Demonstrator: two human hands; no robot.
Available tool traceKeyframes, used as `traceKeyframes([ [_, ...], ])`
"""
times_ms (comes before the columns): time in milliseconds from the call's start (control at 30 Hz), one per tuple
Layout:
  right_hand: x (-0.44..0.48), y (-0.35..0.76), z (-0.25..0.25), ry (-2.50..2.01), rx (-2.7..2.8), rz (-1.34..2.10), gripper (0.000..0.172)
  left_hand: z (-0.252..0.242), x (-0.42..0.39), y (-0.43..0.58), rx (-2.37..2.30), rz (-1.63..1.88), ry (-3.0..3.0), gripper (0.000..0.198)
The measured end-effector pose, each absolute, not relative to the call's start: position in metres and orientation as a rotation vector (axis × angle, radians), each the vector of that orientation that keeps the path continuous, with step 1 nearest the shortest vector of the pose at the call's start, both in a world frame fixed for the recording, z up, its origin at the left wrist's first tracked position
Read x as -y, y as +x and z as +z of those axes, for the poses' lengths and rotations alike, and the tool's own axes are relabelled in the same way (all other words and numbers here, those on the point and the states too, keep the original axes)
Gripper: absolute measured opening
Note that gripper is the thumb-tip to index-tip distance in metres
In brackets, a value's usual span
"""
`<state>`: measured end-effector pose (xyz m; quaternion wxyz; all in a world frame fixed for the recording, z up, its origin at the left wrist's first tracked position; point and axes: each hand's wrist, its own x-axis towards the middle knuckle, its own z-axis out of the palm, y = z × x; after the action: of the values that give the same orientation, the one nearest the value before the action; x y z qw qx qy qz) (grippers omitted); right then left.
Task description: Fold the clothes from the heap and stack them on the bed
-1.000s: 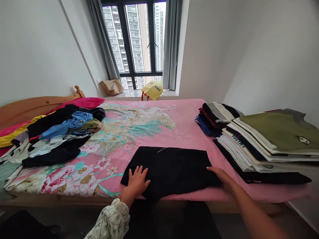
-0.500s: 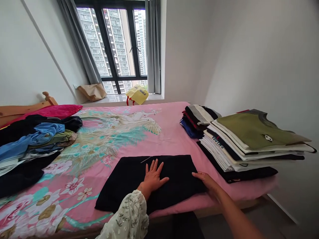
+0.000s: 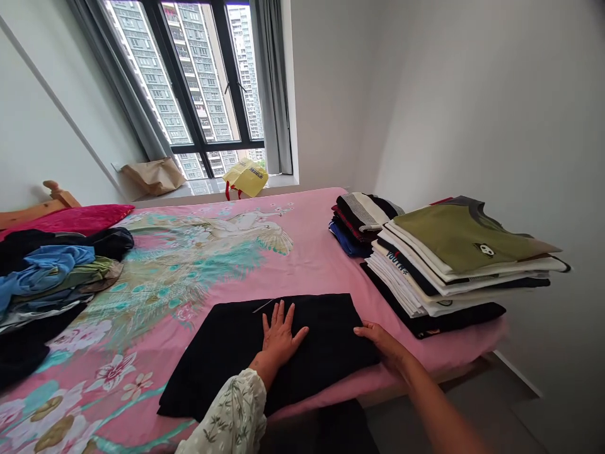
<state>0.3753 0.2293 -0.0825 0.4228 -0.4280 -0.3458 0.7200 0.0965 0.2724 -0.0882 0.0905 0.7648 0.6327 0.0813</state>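
A folded black garment [image 3: 222, 353] lies flat on the pink flowered bed sheet [image 3: 302, 258] near the bed's front edge. My left hand [image 3: 278, 337] rests flat on the middle of the garment with fingers spread. At the garment's right edge, my right hand [image 3: 382, 340] lies with its fingers curled along the cloth; I cannot see whether it grips the edge. A white flowered sleeve covers my left forearm.
A tall stack of folded shirts [image 3: 454, 271] topped by an olive one stands at the right, with a smaller striped stack [image 3: 362, 221] behind it. A heap of unfolded clothes [image 3: 47, 277] lies at the left. A yellow bag [image 3: 246, 176] and a brown paper bag [image 3: 154, 175] sit on the windowsill.
My left hand slid from the garment's left corner to its middle. The view turned right, so the clothes heap shifted toward the left edge.
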Motion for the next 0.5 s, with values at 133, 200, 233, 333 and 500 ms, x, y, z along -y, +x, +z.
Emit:
traceKeyframes([
  [133, -0.222, 0.367, -0.078, -0.969, 0.844, 1.804, 0.039, -0.090, -0.271, 0.098, -1.874, 0.205, 2.320, 0.082],
  [200, -0.219, 0.358, -0.077, -0.965, 0.794, 1.765, 0.041, -0.089, -0.270, 0.097, -1.859, 0.204, 2.310, 0.082],
  [233, -0.217, 0.352, -0.076, -0.977, 0.770, 1.737, 0.042, -0.088, -0.269, 0.097, -1.852, 0.206, 2.300, 0.081],
  [333, -0.214, 0.333, -0.062, -0.952, 0.734, 1.675, 0.048, -0.086, -0.267, 0.096, -1.836, 0.238, 2.260, 0.079],
  [500, -0.215, 0.295, -0.009, -0.807, 0.779, 1.677, 0.064, -0.084, -0.260, 0.097, -1.686, 0.605, 2.020, 0.072],
])
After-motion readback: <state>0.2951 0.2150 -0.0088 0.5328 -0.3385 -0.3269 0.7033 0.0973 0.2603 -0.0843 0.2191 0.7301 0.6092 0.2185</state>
